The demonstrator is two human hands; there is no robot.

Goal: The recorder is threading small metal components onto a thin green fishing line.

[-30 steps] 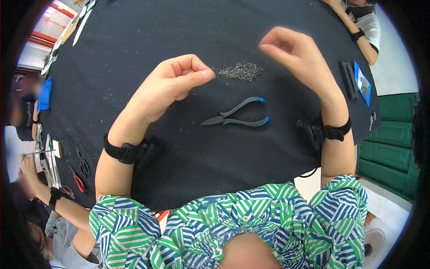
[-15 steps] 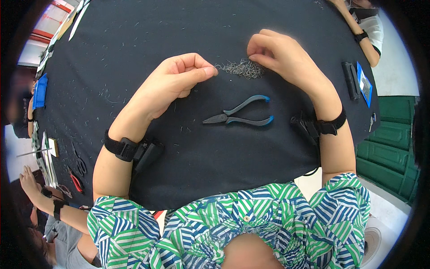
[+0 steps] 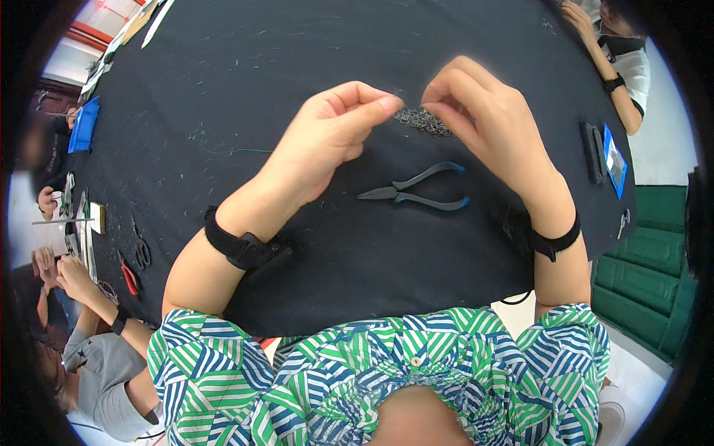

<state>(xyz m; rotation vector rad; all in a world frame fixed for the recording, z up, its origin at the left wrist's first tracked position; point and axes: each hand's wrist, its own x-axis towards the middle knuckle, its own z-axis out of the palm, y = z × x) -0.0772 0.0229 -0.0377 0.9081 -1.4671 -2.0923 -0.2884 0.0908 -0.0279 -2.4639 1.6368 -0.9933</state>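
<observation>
A heap of tangled thin grey metal rings or wire bits point(image 3: 422, 120) lies on the black cloth, partly behind my right fingers. My left hand point(image 3: 331, 126) is closed in a pinch of thumb and forefinger just left of the heap; anything in the pinch is too small to name. Above the heap's right side, my right hand point(image 3: 480, 111) also pinches, its tips close to the left ones, and what it grips cannot be made out. Dark pliers point(image 3: 381, 193) with blue-tipped handles lie below both hands, jaws to the left, untouched.
Fine wire scraps dot the black cloth point(image 3: 223, 82). Red-handled pliers point(image 3: 129, 275) and dark scissors point(image 3: 140, 249) lie at the left edge, a blue tray point(image 3: 84, 125) beyond. A black case point(image 3: 593, 152) and blue-framed packet point(image 3: 614, 160) lie right. Other people sit around the table.
My left hand has moved right, over to the heap's left end. My right hand has shifted slightly right, and its fingertips now face the left ones. The view has turned a little.
</observation>
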